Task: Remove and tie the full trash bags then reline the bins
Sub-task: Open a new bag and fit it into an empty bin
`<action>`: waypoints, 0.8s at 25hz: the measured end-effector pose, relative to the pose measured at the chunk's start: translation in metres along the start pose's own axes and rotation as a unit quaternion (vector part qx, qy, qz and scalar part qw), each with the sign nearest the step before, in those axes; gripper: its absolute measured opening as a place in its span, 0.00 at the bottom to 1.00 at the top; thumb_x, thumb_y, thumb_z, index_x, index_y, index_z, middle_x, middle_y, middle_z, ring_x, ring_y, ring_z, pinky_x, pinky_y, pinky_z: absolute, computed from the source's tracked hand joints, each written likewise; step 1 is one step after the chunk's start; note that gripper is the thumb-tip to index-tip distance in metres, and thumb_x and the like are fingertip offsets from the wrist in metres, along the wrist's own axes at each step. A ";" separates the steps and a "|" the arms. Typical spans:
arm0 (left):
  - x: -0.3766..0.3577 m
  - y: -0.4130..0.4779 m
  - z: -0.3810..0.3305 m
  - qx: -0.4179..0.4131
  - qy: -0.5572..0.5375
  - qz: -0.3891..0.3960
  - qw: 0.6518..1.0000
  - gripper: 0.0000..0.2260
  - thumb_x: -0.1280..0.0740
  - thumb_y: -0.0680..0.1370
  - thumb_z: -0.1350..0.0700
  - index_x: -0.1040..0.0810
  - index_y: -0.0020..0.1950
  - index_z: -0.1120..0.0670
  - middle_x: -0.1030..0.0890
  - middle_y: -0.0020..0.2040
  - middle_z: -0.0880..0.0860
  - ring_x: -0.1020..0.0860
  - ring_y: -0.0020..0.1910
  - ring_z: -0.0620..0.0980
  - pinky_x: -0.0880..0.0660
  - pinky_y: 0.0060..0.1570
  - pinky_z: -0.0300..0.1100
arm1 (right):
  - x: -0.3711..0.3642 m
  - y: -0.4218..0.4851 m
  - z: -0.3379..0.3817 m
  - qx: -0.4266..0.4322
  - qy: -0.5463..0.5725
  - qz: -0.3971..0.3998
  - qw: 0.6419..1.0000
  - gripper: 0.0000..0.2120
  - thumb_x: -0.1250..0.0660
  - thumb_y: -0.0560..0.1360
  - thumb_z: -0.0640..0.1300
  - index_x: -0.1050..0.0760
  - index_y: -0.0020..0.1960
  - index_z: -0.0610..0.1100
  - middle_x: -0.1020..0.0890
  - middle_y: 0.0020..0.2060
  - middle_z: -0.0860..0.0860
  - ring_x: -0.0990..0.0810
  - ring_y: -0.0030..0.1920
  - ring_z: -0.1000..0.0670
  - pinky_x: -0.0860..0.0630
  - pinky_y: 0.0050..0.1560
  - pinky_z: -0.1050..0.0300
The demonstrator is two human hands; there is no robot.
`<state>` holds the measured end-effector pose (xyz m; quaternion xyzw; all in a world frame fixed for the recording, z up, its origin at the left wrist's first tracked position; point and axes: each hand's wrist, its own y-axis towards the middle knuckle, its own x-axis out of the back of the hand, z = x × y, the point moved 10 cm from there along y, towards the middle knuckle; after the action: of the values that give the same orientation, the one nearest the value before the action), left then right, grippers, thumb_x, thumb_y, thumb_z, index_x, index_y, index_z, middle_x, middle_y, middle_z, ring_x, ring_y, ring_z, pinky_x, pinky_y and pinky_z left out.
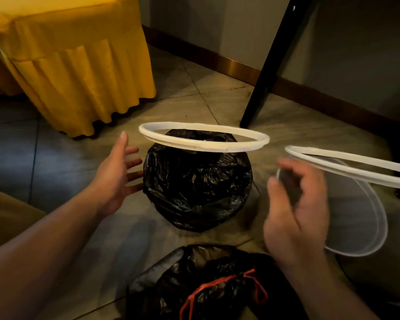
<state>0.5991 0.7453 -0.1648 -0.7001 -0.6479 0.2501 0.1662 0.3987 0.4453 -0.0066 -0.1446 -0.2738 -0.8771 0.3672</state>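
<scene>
- Left hand was spread, fingers straight, palm facing the left side of the middle bin, just beside the black liner; couldn't tell if the fingertips touched the plastic.
- Right hand was motion-blurred with fingers curled. A dark patch showed between thumb and fingers; couldn't tell if it pinched anything or was only shadow.
- The middle bin stood on the tiled floor, its wall hidden under the liner's overhang. The white ring sat at the top with the bag mouth visible through it.
- My read: the step was seating that ring over the fresh liner. The ring looked tilted, left side higher, so probably not clamped all round yet.
- To do it well: hands on opposite sides of the ring, press down evenly, check the overhang is trapped on every side.
- Smooth the bunched plastic down the sides first, or the ring rides up on folds.
- Risk: one-sided pressure tips the light bin or drags the liner in.
- The second bin to the right was pale and translucent with its own ring and no dark liner visible, so it likely needs relining next.
- The tied trash bag lay nearest the camera, red drawstring knotted, so that part looked done.
- A yellow tablecloth hung back left and a black furniture leg stood back right, both apart from the bins.
</scene>
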 end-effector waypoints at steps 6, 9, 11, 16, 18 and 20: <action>-0.017 -0.009 -0.052 -0.108 -0.004 0.032 0.994 0.40 0.30 0.62 0.22 0.23 0.70 0.39 0.22 0.70 0.46 0.25 0.68 0.54 0.30 0.67 0.63 | -0.057 0.072 0.040 0.048 -0.102 0.205 0.972 0.16 0.45 0.85 0.58 0.20 0.55 0.55 0.19 0.47 0.61 0.23 0.50 0.62 0.26 0.48 0.56; -0.033 -0.006 -0.060 -0.125 0.022 0.035 0.991 0.20 0.27 0.71 0.37 0.15 0.61 0.43 0.15 0.58 0.43 0.19 0.60 0.49 0.24 0.57 0.52 | -0.074 0.040 -0.006 0.043 -0.193 0.260 0.945 0.13 0.39 0.83 0.56 0.20 0.61 0.54 0.19 0.58 0.57 0.23 0.60 0.56 0.26 0.62 0.55; -0.044 -0.005 -0.051 -0.139 0.110 0.036 0.984 0.17 0.28 0.78 0.46 0.19 0.67 0.44 0.15 0.55 0.40 0.17 0.55 0.43 0.22 0.54 0.42 | -0.082 0.016 -0.031 0.058 -0.224 0.282 0.931 0.21 0.37 0.81 0.58 0.26 0.71 0.52 0.27 0.73 0.52 0.32 0.75 0.52 0.36 0.76 0.55; -0.055 -0.014 -0.041 -0.314 0.443 -0.015 0.839 0.24 0.34 0.83 0.51 0.33 0.79 0.49 0.27 0.70 0.44 0.29 0.68 0.43 0.30 0.71 0.48 | -0.098 -0.008 -0.074 0.033 -0.257 0.296 0.919 0.41 0.47 0.78 0.70 0.48 0.84 0.50 0.51 0.85 0.50 0.56 0.83 0.52 0.55 0.79 0.55; -0.053 -0.014 -0.034 -0.335 0.446 -0.024 0.829 0.28 0.34 0.83 0.48 0.39 0.82 0.49 0.33 0.75 0.43 0.34 0.71 0.40 0.31 0.71 0.47 | -0.101 -0.012 -0.083 0.029 -0.260 0.294 0.919 0.43 0.51 0.79 0.72 0.53 0.85 0.49 0.57 0.85 0.51 0.62 0.83 0.54 0.55 0.81 0.52; -0.055 -0.016 -0.027 -0.353 0.438 -0.014 0.827 0.31 0.34 0.82 0.47 0.42 0.83 0.46 0.36 0.72 0.37 0.41 0.66 0.30 0.34 0.66 0.40 | -0.101 -0.015 -0.087 0.027 -0.252 0.282 0.925 0.43 0.52 0.79 0.73 0.55 0.85 0.50 0.58 0.85 0.52 0.64 0.83 0.55 0.54 0.81 0.52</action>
<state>0.5991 0.6949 -0.1268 -0.7377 -0.5611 -0.3310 0.1772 0.4528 0.4596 -0.1286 -0.4224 -0.3292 -0.6643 0.5215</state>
